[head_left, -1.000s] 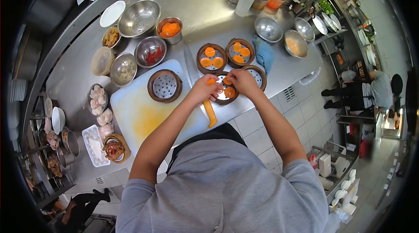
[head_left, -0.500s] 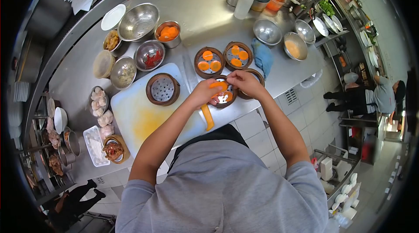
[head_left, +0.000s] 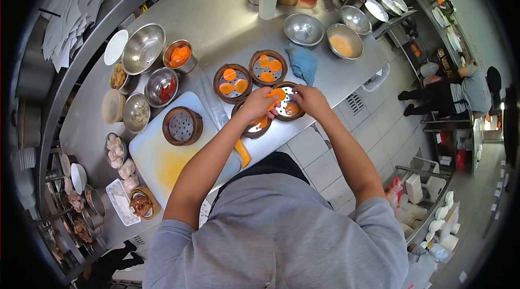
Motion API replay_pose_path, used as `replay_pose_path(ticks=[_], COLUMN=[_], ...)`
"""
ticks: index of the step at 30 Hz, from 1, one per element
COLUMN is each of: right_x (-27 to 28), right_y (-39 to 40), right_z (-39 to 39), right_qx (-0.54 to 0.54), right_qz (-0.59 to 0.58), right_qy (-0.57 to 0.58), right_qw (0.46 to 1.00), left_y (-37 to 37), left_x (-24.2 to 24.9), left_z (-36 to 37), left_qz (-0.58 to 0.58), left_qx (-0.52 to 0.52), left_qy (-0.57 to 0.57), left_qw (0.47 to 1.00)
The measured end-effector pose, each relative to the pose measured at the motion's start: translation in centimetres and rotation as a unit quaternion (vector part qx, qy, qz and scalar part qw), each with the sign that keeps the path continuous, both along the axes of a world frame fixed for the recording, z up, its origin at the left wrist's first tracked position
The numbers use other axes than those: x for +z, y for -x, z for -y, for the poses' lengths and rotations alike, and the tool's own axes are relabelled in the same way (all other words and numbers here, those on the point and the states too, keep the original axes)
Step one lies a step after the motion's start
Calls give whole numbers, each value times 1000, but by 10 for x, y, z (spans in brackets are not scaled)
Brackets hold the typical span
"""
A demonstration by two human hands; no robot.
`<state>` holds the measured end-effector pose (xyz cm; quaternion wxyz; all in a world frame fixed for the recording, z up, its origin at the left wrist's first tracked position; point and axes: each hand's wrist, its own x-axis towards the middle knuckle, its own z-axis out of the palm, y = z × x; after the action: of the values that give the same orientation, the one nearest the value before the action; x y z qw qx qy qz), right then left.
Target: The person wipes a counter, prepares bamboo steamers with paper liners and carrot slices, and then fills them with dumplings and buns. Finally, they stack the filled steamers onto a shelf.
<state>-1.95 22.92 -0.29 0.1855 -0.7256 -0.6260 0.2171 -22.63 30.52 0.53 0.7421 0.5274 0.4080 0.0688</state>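
Observation:
My left hand (head_left: 259, 104) is closed around a stack of orange carrot slices (head_left: 278, 95), above the left side of a small round steamer basket (head_left: 301, 116). My right hand (head_left: 310, 100) reaches over that basket's right side, fingers pinched together; what they hold, if anything, is hidden. One carrot slice (head_left: 292, 109) lies on the basket's perforated metal base. Partly under my left hand is another steamer basket (head_left: 254, 134) with carrot slices in it. Behind stand two more baskets, the left one (head_left: 233, 98) and the right one (head_left: 268, 83), each holding three carrot slices.
A steamer basket (head_left: 182, 126) without slices sits on the white cutting board (head_left: 157, 167). A yellow-handled knife (head_left: 242, 153) lies at the board's right edge. Metal bowls (head_left: 304, 29), a pot of carrots (head_left: 180, 56) and a blue cloth (head_left: 301, 61) surround the work area. A person (head_left: 471, 91) stands far right.
Both hands have moved from the front-left basket to the basket on its right, the left still holding carrot slices. The camera view has shifted, so the table's contents appear further left.

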Motion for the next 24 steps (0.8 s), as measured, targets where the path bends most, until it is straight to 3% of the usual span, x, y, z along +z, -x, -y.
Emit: replay_pose_path(ticks=[1,4,6,8,9,12,14,17,20,21,24], right_x=[2,7,10,8,7,6,13,43,17,10,6], right_y=[-4,-2,-3,-3,-3,2,2,10,12,16,11], right_z=[-4,-8,-14,-18,-21,-24,-27,-30,-31,-36,-40], right_qx=[-27,28,48,40,49,60,53,2,105,111,20], right_qz=[-138,-249,-120,52,87,153,156,-54,-333,-371,-235], right_qy=[20,26,29,2,25,63,47,64,37,88,79], right_qw=[990,968,991,998,995,984,985,996,936,918,969], left_y=[-2,-12,-11,-6,-3,7,6,9,13,12,21], left_x=[-2,-3,-2,0,0,0,3,2,1,1,4], left_z=[-1,-2,-1,2,2,-5,-4,-1,0,2,2], left_qz=[-14,-43,-49,15,47,71,39,12,-7,-4,-6], left_qx=[-9,-34,-40,34,73,40,35,32,19,34,48], left_qy=[-14,-40,-34,49,90,116,76,27,-7,-7,-15], left_qw=[1000,998,997,998,992,990,996,999,1000,999,999])
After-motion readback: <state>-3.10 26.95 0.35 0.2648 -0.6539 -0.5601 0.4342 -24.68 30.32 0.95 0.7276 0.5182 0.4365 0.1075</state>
